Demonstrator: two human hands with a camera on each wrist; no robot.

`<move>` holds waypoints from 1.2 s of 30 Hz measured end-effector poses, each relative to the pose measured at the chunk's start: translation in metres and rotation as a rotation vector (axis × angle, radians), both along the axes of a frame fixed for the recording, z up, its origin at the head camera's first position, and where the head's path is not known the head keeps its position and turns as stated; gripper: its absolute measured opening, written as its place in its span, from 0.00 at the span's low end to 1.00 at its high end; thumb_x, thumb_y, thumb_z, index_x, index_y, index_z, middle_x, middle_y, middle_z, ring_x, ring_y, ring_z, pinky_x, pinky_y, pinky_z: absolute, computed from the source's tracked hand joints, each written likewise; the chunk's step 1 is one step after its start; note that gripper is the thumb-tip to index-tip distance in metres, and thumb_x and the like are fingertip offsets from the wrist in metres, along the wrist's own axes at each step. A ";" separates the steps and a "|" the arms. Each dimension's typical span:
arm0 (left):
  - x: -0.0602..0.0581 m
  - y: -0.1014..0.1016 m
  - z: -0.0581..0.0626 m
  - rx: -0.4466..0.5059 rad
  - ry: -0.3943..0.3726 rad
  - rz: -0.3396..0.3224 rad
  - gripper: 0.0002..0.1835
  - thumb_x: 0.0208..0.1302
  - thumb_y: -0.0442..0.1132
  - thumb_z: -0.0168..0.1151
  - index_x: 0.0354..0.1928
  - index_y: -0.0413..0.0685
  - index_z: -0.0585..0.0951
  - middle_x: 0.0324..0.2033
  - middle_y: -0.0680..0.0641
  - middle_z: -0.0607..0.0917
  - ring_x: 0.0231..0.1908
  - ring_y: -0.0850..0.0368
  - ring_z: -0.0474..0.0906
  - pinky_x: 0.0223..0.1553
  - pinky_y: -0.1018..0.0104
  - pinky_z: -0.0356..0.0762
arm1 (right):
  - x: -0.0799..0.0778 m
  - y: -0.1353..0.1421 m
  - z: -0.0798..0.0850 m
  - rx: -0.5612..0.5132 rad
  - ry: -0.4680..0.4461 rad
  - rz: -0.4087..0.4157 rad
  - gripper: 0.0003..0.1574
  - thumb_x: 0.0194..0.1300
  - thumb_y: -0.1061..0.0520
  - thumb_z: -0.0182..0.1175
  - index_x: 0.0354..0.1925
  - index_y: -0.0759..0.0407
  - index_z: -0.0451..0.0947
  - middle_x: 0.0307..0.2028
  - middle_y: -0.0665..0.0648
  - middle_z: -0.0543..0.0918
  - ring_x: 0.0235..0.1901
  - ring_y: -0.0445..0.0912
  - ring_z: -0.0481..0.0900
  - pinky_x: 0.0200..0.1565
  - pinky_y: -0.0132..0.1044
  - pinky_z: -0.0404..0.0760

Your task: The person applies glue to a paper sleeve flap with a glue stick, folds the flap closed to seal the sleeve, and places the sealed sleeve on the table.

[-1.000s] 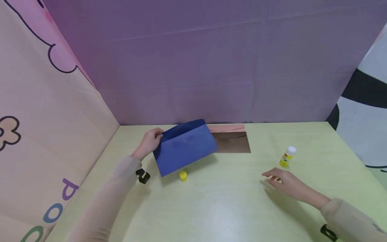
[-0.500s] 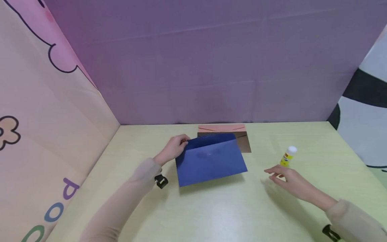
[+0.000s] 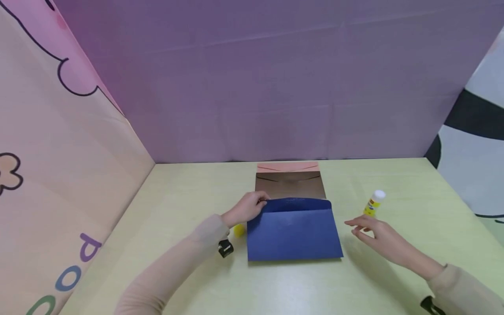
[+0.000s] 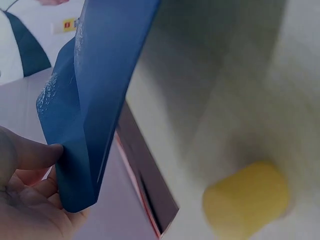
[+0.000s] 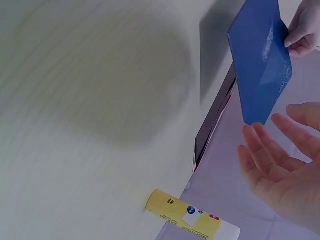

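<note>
OK, biggest first: I've got the table (image 3: pixel 295 288) filling the lower frame. Blue envelope (image 3: pixel 293 236) is mid-table, raised off the surface, flap (image 3: pixel 297 204) up toward the back edge, long axis roughly parallel to that edge. Between it and the back edge: brown envelope (image 3: pixel 291 188), then a strip of pink envelope (image 3: pixel 287 166). Left hand (image 3: pixel 246 208) pinches the blue one's flap at its left end; right hand (image 3: pixel 379 236) is off its right end, fingers loosely spread, holding nothing. Key relation, my read: the envelope extends rightward and nearer from the pinch, so the right hand is closer to its free right corners. Glue stick (image 3: pixel 374 202) stands just beyond the right hand, toward the table's right edge. Yellow cap (image 3: pixel 238 230) rests just left of the blue envelope.
</note>
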State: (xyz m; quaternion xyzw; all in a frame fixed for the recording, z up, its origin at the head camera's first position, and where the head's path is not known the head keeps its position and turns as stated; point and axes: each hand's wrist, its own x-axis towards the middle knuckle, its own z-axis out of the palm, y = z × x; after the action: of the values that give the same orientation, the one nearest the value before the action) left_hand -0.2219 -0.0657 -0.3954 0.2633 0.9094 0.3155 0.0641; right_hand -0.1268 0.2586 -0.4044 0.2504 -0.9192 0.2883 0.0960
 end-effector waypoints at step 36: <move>0.014 0.012 -0.036 -0.153 0.041 -0.108 0.07 0.59 0.28 0.52 0.37 0.40 0.79 0.31 0.46 0.81 0.33 0.57 0.76 0.35 0.69 0.74 | -0.004 -0.008 -0.011 0.005 -0.148 0.042 0.14 0.56 0.67 0.55 0.44 0.67 0.76 0.37 0.58 0.79 0.32 0.36 0.76 0.34 0.34 0.78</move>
State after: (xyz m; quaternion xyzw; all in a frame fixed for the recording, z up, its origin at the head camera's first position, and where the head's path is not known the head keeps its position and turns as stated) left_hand -0.2081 -0.0540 -0.4315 0.3130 0.9164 0.2357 0.0822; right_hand -0.1303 0.2504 -0.4149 0.2478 -0.9191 0.3057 0.0210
